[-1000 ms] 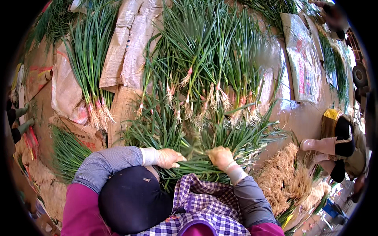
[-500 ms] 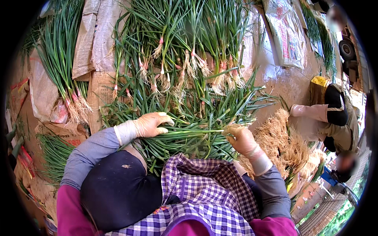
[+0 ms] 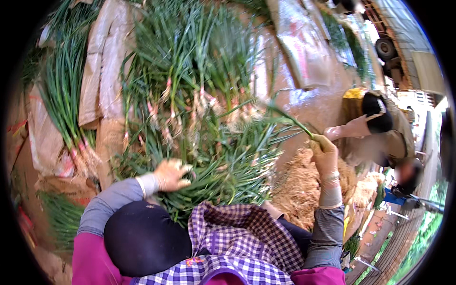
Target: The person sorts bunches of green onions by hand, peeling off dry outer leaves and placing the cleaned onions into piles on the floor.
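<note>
My right hand (image 3: 325, 154), in a pale glove, is raised above the trimmed roots and closed on the end of a green onion stalk (image 3: 294, 121). The stalk slants up and left from the fingers, its far end blurred. My left hand (image 3: 170, 175), gloved too, rests at the left side of a loose heap of green onions (image 3: 228, 178) before my lap. Its fingers are apart and nothing shows in them. Beyond the heap lie rooted green onions (image 3: 190, 57), with pinkish white bulbs and stringy roots toward me.
A mound of tan roots (image 3: 297, 187) sits right of my lap. At the left lies another green onion bundle (image 3: 61, 104) by woven sacks (image 3: 92, 71). A person (image 3: 394, 128) in a pale glove works at the right. Behind, a white printed sack (image 3: 299, 47) lies on wet floor.
My right hand has moved right and up, carrying a stalk away from the heap. My left hand has let go of the stalks stretched between both hands. The view has shifted slightly.
</note>
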Tool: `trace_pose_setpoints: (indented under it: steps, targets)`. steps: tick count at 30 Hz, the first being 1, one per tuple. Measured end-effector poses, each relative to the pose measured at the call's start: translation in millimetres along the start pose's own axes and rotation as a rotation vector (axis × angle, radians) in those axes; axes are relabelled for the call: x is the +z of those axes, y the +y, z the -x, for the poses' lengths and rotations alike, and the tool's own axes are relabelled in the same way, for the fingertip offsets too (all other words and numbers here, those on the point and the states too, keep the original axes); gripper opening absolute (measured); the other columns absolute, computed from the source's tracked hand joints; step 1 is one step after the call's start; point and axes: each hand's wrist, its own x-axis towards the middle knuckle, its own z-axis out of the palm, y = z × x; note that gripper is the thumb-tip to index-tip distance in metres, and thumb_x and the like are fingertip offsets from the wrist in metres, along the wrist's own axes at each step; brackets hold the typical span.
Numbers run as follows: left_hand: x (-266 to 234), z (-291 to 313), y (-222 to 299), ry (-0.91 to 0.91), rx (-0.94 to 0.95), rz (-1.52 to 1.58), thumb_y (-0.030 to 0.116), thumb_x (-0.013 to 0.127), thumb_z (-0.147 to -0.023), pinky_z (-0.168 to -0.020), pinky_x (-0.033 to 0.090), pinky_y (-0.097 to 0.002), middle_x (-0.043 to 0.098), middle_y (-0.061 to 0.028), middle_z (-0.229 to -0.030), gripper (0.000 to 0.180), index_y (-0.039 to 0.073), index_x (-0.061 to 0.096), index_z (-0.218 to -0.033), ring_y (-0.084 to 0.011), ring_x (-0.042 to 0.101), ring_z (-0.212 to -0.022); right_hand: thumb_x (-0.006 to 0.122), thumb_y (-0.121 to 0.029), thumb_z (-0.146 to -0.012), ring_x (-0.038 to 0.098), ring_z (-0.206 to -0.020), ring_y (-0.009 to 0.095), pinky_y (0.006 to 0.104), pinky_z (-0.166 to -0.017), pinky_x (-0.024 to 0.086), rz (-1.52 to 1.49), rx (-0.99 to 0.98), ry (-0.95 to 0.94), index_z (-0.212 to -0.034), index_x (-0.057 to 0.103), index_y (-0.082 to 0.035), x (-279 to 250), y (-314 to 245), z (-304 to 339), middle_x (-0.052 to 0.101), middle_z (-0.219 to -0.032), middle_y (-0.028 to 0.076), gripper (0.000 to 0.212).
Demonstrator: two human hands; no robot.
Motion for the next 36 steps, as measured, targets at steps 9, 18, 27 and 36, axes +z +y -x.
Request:
trace_pose_setpoints:
  steps: [9,18,27,36]
  targets:
    - [43,-13,20,-0.717,0.307,0.504,0.050,0.043,-0.089,-0.105,0.025,-0.0378,0.028,-0.0250,-0.141,0.077,0.005,0.009,-0.143,-0.0334,0.030,-0.130,0.060,-0.015,-0.087,0.047,-0.048,0.004,0.0157,-0.045,0.036,-0.842,0.309,-0.174,-0.099,0.063,-0.002,58,-38,-21,0.066,-0.073,0.006,0.019]
    - [-108,-17,17,-0.105,0.030,0.253,0.040,0.051,-0.087,-0.092,0.042,-0.0396,0.051,-0.0220,-0.120,0.053,0.009,0.042,-0.129,-0.0342,0.053,-0.107,0.060,-0.019,-0.086,0.052,-0.069,0.009,0.0198,-0.057,0.042,-1.128,0.401,-0.358,-0.099,0.062,-0.001,161,-49,-19,0.064,-0.084,0.005,0.022]
    - [-92,-23,0,0.061,-0.147,1.860,0.019,0.035,-0.096,-0.067,0.053,-0.0330,0.056,-0.0049,-0.078,0.024,0.003,0.047,-0.110,-0.0184,0.058,-0.071,0.056,-0.010,-0.087,0.057,-0.095,0.017,0.0294,-0.087,0.046,-0.370,0.275,-0.402,-0.104,0.064,-0.007,213,-70,-76,0.062,-0.107,0.008,0.019]
    - [-135,10,4,0.565,0.391,1.900,0.031,0.039,-0.097,-0.045,0.033,-0.0184,0.054,-0.0061,-0.072,0.034,0.002,0.049,-0.111,-0.0070,0.039,-0.050,0.070,-0.021,-0.075,0.056,-0.106,0.027,0.0321,-0.092,0.044,-0.344,0.406,-0.116,-0.123,0.040,0.011,244,25,-209,0.055,-0.116,0.026,0.065]
